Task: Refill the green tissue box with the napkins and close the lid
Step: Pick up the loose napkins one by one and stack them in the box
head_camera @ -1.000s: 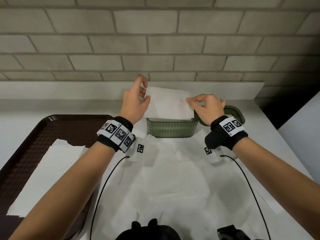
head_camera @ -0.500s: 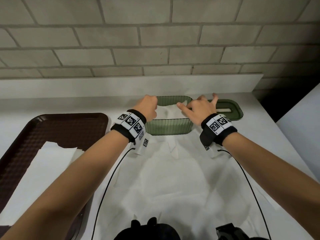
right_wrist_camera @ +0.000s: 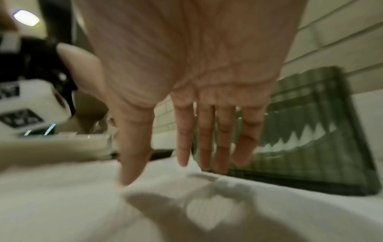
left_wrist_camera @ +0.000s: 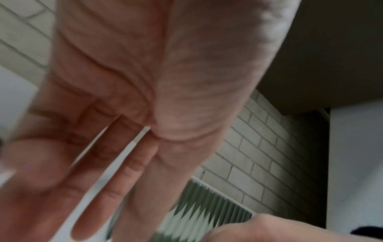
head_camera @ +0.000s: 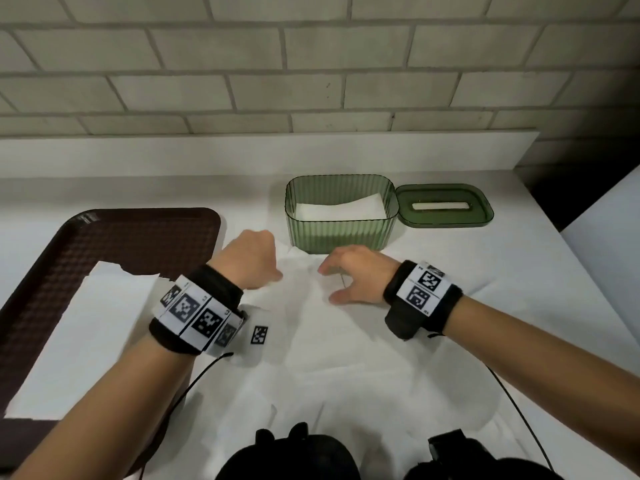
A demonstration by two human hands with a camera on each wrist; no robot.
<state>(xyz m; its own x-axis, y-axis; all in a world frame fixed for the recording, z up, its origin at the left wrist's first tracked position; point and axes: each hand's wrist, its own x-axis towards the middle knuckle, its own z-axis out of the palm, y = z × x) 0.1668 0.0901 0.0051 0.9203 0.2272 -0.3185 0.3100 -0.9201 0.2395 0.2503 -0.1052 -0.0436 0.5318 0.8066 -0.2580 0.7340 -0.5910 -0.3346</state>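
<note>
The ribbed green tissue box (head_camera: 341, 233) stands open at the back of the table with a white napkin (head_camera: 341, 207) lying inside. Its green lid (head_camera: 445, 220), slotted in the middle, lies flat just right of the box. Loose white napkins (head_camera: 329, 348) cover the table in front of the box. My left hand (head_camera: 258, 261) and right hand (head_camera: 329, 284) hover low over their far edge, close to the box front. In the right wrist view the right hand (right_wrist_camera: 165, 173) has straight fingers (right_wrist_camera: 221, 144) reaching down, thumb tip at the paper. The blurred left hand (left_wrist_camera: 99, 188) shows extended fingers holding nothing.
A dark brown tray (head_camera: 145, 237) sits at the left with a torn white napkin (head_camera: 79, 334) on it. A raised white ledge (head_camera: 277, 150) and a brick wall close off the back. The table edge drops away at the right, beyond the lid.
Both hands lowered a napkin into the box, let it go, and drew back toward me down to the loose napkins in front of the box.
</note>
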